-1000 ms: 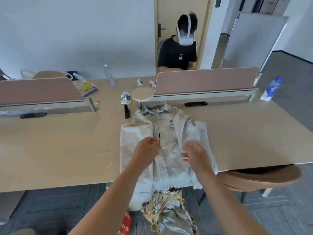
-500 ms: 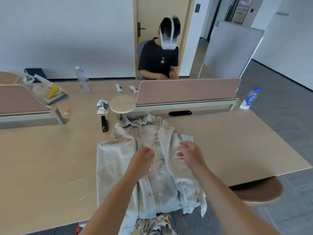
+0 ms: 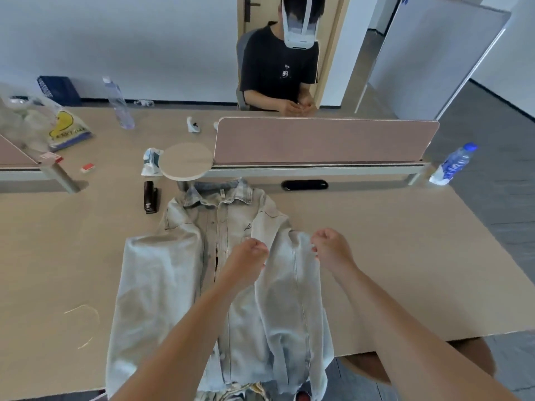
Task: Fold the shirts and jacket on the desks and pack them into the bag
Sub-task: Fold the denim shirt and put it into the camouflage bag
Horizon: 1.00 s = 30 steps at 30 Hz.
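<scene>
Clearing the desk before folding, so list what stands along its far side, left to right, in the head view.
yellow snack bag → small red item → clear bottle → crumpled white packet → round wooden disc → pink divider panel → blue-capped water bottle

Both forearms are shown bare up to the near frame edge. The left hand and right hand are uncovered; fingers are blurred.
</scene>
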{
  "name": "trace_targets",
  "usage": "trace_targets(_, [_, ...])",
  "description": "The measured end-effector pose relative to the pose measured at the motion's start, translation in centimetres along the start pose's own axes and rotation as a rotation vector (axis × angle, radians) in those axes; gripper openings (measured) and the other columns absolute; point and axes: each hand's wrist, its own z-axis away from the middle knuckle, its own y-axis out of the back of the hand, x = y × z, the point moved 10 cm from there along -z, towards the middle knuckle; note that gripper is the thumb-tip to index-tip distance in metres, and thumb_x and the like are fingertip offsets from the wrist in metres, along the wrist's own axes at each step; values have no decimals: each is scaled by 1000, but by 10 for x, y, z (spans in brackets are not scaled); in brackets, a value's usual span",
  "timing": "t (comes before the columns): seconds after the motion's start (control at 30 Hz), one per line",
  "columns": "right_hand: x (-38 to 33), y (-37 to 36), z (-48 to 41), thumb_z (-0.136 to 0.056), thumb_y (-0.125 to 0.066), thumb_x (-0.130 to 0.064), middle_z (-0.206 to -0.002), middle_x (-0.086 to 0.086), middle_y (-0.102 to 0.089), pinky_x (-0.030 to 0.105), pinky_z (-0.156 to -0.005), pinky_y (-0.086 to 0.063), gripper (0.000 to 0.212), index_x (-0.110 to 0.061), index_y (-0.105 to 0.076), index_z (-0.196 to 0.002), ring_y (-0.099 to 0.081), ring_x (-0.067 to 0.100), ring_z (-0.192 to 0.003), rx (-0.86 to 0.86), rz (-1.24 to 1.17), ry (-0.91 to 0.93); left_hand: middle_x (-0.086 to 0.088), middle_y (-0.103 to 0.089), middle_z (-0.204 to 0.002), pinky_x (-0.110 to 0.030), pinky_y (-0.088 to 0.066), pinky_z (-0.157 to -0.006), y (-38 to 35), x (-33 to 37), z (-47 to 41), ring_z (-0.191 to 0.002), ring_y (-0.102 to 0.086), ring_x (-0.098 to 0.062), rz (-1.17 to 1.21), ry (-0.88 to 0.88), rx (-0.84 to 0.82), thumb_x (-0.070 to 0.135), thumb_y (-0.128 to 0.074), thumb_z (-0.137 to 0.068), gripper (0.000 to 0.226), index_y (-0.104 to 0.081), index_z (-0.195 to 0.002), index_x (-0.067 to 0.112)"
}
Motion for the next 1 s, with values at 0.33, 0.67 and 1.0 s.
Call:
trace_targets(0.33, [59,-41,-138,-86,-55,-14,-57,2,-33,33,-52,-22,37,-17,-33,-57,-34,22,-58,-319,278,28,5,-63,-114,-8,-43,-51,-71,-33,-63,-69,-57,-6,25,183,195,22,-55,-98,27,-63,-124,23])
trace_targets(0.67, [108,-84,-189,-91,-58,-33,-92,5,-58,32,-73,-41,23,-11,-59,-95,-54,26,-85,-416,185,-87,3,-38,-150,-18,-38,-88,-122,-81,-100,-138,-39,-18,180,264,155,18,-50,-104,56,-27,-155,19])
trace_targets(1.0, [128,-102,-203,-80,-74,-18,-88,7,-65,33,-70,-45,12,-12,-66,-85,-60,25,-81,-484,111,-116,20,-42,-150,-36,-28,-116,-139,-103,-105,-138,-37,-8,302,321,97,29,-52,-101,57,-29,-153,35])
